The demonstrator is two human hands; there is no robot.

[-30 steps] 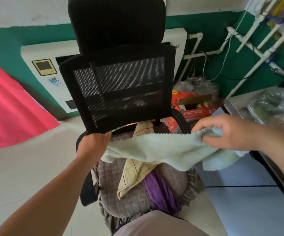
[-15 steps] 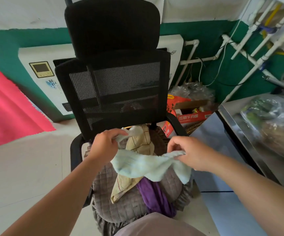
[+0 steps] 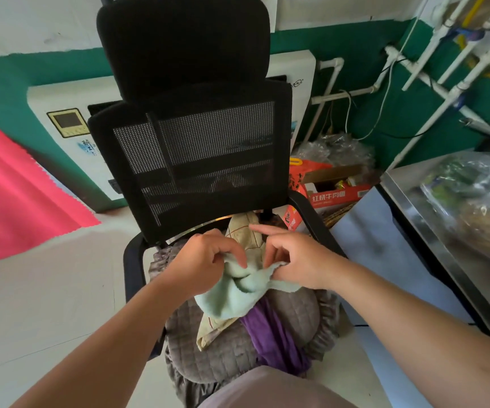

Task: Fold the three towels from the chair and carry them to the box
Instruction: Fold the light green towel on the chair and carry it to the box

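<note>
Pale green towel [image 3: 239, 293], bunched above the chair [image 3: 190, 148] seat at centre frame, pinched by left hand [image 3: 205, 260] at 9 o'clock and right hand [image 3: 299, 259] at 3, apparently to bring edges together; cream towel [image 3: 243, 234] and purple towel [image 3: 273, 334] beneath.

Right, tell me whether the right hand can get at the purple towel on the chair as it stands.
Probably not yet. The right hand is pinching the light green towel, which drapes over the purple towel's upper part. Its lower part lies bare and close below.
</note>
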